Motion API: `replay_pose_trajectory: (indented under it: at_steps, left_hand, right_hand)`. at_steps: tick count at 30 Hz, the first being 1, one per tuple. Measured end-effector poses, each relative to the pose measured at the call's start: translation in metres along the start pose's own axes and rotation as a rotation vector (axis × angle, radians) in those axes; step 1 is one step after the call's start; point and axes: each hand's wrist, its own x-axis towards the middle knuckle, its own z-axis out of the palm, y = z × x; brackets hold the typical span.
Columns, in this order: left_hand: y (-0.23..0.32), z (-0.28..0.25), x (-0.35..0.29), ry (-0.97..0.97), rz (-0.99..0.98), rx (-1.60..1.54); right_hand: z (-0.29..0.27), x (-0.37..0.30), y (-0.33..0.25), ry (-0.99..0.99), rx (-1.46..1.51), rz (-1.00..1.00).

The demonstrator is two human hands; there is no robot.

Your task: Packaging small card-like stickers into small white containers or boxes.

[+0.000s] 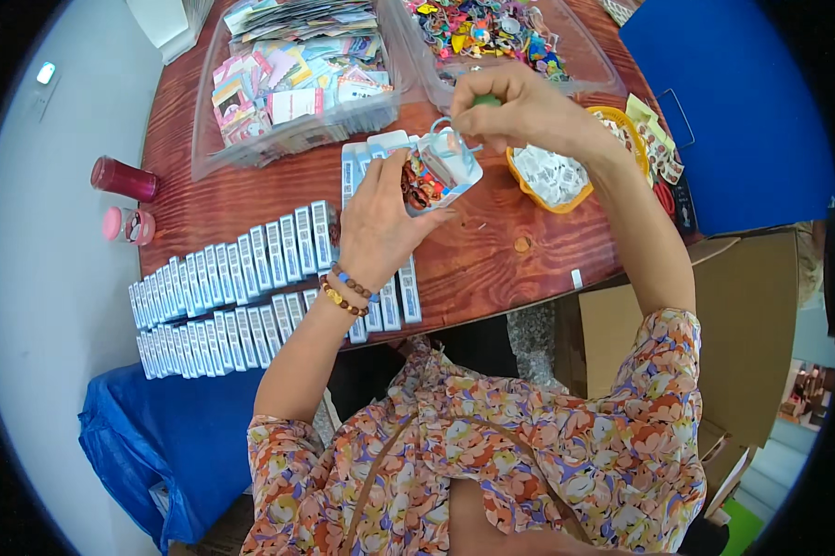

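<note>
My left hand (380, 221) is closed round a small light-blue and white carton (468, 178) with its top open, held tilted above the table. Inside the carton lie small red and brown pieces, with a clear wrapper beside them. Over the opening, my right hand (521, 113) pinches a small green item (488, 100), its shape mostly covered by the fingers. More light-blue cartons (351, 167) lie behind my left hand. Two long rows of upright slim cartons (274, 252) run along the table's left side.
A clear bin of cards (292, 139) and a clear bin of colourful trinkets (584, 79) stand at the back. Right of my hands, an orange-yellow basket (566, 199) holds white packets. Two pink-red containers (126, 181) stand at the left edge; an open cardboard box (742, 324) is at right.
</note>
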Motion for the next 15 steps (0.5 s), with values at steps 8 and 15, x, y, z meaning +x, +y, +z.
replay_pose_trajectory:
  at_steps: [8,15]
  left_hand:
    - [0.019,-0.008,-0.018,0.012,-0.019,0.031]
    - [0.028,-0.008,-0.022,0.005,-0.051,0.058]
  right_hand:
    - [0.025,-0.029,-0.013,-0.022,-0.403,-0.134]
    - [0.057,-0.036,-0.032,0.128,-0.456,-0.013]
